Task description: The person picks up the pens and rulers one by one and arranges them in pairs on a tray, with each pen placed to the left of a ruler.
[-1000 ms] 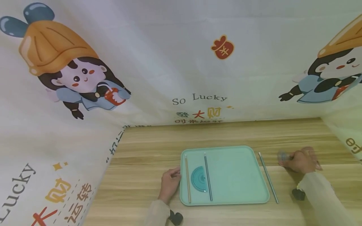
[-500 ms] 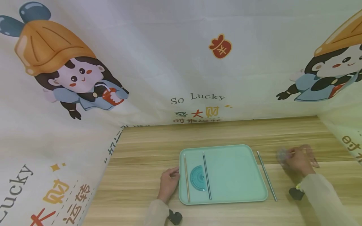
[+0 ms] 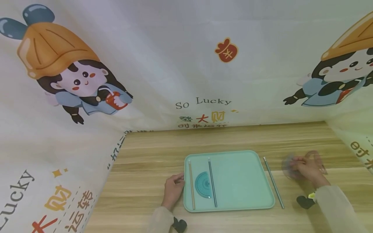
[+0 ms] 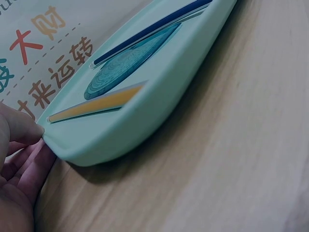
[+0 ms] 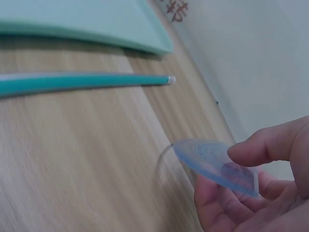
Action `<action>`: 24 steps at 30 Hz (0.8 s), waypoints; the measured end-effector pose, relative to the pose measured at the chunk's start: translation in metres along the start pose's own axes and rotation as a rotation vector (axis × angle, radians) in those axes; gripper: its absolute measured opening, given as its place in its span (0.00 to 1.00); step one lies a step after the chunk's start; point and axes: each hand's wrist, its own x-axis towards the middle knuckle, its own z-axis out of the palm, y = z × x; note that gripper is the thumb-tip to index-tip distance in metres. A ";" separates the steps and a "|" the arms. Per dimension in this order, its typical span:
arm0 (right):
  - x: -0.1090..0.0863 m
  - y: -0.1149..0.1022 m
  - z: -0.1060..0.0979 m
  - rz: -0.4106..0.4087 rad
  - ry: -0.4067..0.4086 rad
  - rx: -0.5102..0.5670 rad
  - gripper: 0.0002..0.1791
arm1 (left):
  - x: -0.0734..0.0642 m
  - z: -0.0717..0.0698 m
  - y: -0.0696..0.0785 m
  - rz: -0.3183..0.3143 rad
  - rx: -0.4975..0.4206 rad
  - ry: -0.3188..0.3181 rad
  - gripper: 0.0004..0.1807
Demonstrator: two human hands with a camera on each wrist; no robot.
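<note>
My right hand (image 3: 310, 171) pinches a clear bluish protractor (image 5: 205, 153) between thumb and fingers, held above the table to the right of the tray. Beyond that hand lies a pinkish see-through drawing tool (image 3: 320, 163), partly covered by it. My left hand (image 3: 173, 191) grips the left edge of the mint-green tray (image 3: 242, 181), thumb at the rim, as the left wrist view shows. On the tray, a teal protractor (image 3: 203, 185) lies between a yellow pencil (image 3: 191, 185) and a dark blue pencil (image 3: 212, 183).
A teal pencil (image 3: 274, 183) lies on the wooden table (image 3: 233, 137) just right of the tray, apart from it. Printed cloth walls (image 3: 163, 64) stand behind the table and at both sides.
My right hand has shifted slightly left, and more of the clear protractor shows in its fingers. The left hand stays at the tray, whose contents have not moved. The head view has shifted a little.
</note>
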 end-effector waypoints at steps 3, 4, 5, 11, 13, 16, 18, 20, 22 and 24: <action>-0.003 0.002 0.001 0.005 -0.029 0.138 0.24 | 0.000 0.000 0.000 -0.003 -0.001 0.001 0.18; -0.004 0.002 0.002 0.006 -0.045 0.186 0.22 | 0.000 0.000 0.000 -0.003 -0.001 0.000 0.18; -0.006 0.003 0.002 0.008 -0.065 0.229 0.19 | 0.000 0.000 0.000 -0.002 0.000 0.001 0.18; -0.015 0.003 0.008 0.001 -0.145 0.223 0.32 | 0.001 0.000 -0.001 0.005 -0.002 0.009 0.18; -0.017 0.003 0.011 -0.002 -0.146 0.222 0.35 | 0.001 0.001 -0.002 0.004 -0.002 0.008 0.18; -0.018 0.002 0.016 -0.016 -0.151 0.283 0.35 | 0.002 0.001 -0.004 -0.007 0.000 0.004 0.18; -0.018 0.002 0.019 -0.037 -0.162 0.356 0.34 | 0.001 0.001 -0.004 -0.009 0.005 0.003 0.18; -0.018 0.001 0.022 -0.058 -0.180 0.436 0.31 | 0.001 0.002 -0.004 -0.010 0.006 0.003 0.18; -0.019 0.000 0.024 -0.072 -0.193 0.507 0.27 | 0.001 0.002 -0.003 -0.008 0.010 0.006 0.18; -0.020 -0.001 0.026 -0.069 -0.195 0.542 0.25 | 0.001 0.002 -0.003 -0.007 0.012 0.007 0.18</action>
